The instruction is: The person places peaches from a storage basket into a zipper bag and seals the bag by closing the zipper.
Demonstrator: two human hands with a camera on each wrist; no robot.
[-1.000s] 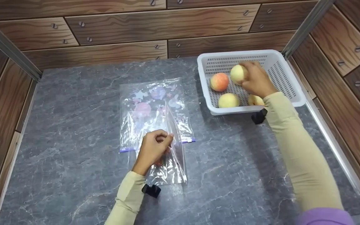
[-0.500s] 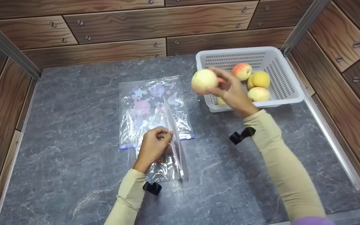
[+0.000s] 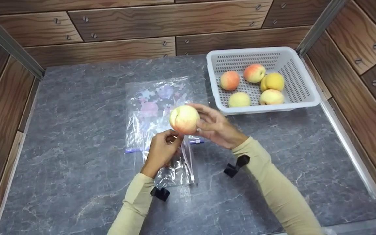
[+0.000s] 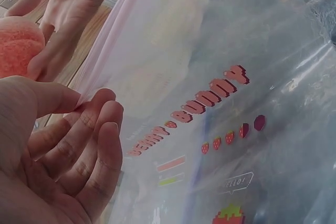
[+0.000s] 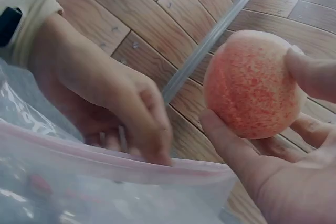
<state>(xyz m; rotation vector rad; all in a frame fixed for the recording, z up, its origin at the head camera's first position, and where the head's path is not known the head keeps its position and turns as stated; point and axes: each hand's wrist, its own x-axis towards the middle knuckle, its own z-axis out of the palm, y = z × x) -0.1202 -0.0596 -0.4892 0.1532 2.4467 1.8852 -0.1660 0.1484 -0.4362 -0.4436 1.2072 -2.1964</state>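
A yellow and pink peach (image 3: 184, 120) is gripped between the fingers and thumb of my right hand (image 3: 219, 128), above the bags. In the right wrist view the peach (image 5: 254, 85) shows its red speckled side. My left hand (image 3: 162, 148) pinches the pink-edged rim of a clear zip bag (image 4: 226, 103), printed with red lettering and strawberries. The mouth of this bag (image 5: 105, 177) gapes a little beside the peach. Beneath lies a second clear bag (image 3: 148, 107) with pastel shapes and a purple slider strip, partly covered by the first.
A white plastic basket (image 3: 219, 101) stands at the back right with several peaches (image 3: 239, 99) inside. The grey marbled tabletop (image 3: 77, 130) is bounded by wood-patterned walls (image 3: 126, 26) and metal posts.
My right hand has lifted the peach out of the basket and carried it left and nearer, to beside my left hand. The left hand keeps its pinch on the bag's rim.
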